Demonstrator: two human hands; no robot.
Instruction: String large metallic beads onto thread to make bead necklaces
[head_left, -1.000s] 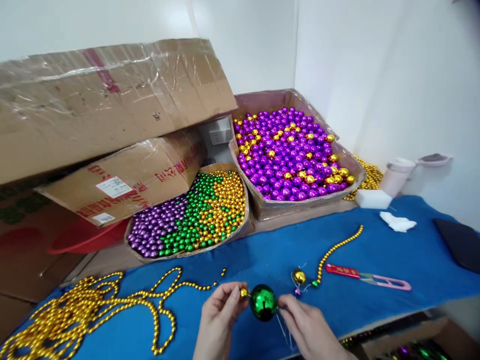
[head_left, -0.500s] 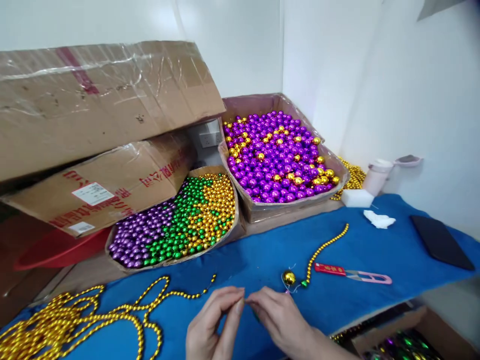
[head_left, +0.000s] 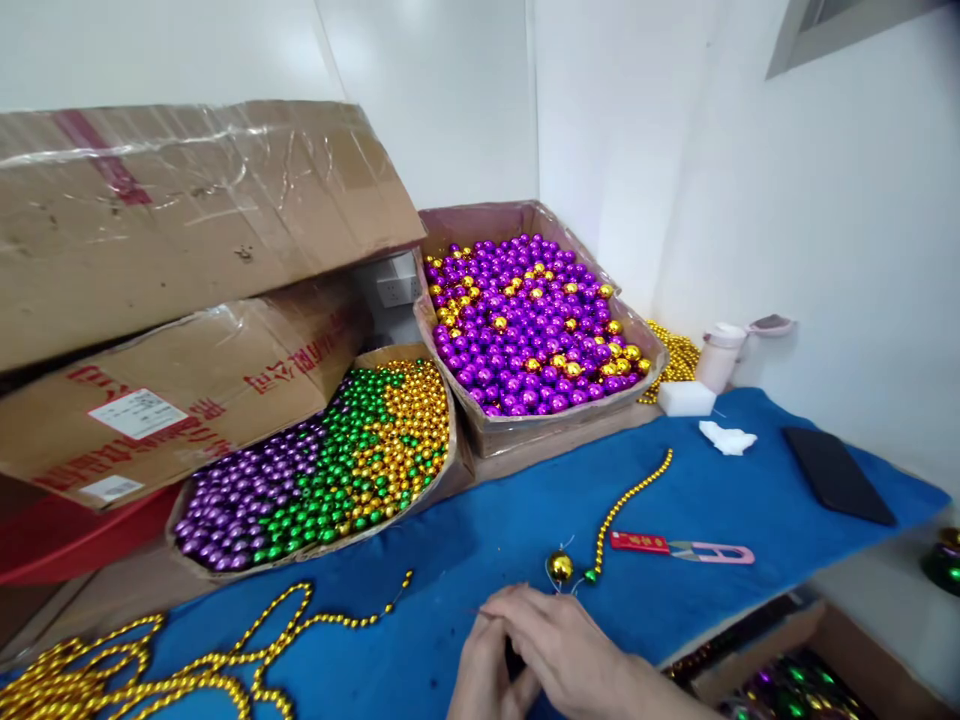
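Observation:
My left hand point(head_left: 481, 668) and my right hand point(head_left: 564, 645) meet at the front edge of the blue cloth point(head_left: 480, 535). Both are closed, the right fingers lying over the left ones. A thin dark sliver shows by the fingertips, too small to name; whatever else they pinch is hidden. Just beyond the right hand lies a large gold bead point(head_left: 559, 567) with loose clear thread around it. Beside it a green bead point(head_left: 591, 577) ends a short string of small gold beads point(head_left: 619, 508). Thread snips point(head_left: 682, 549) with red and pink handles rest to the right.
Long gold bead strings point(head_left: 90, 680) pile at the left. Behind stand a box of purple, green and gold beads point(head_left: 455, 460) and a box of larger purple and gold ones point(head_left: 517, 432). A black phone-like slab point(head_left: 838, 474), tissue point(head_left: 726, 437) and cup point(head_left: 721, 357) sit right.
My hands have come closer together, the right now folded over the left, and sit a little lower. The view has shifted, so the boxes and beads appear farther left.

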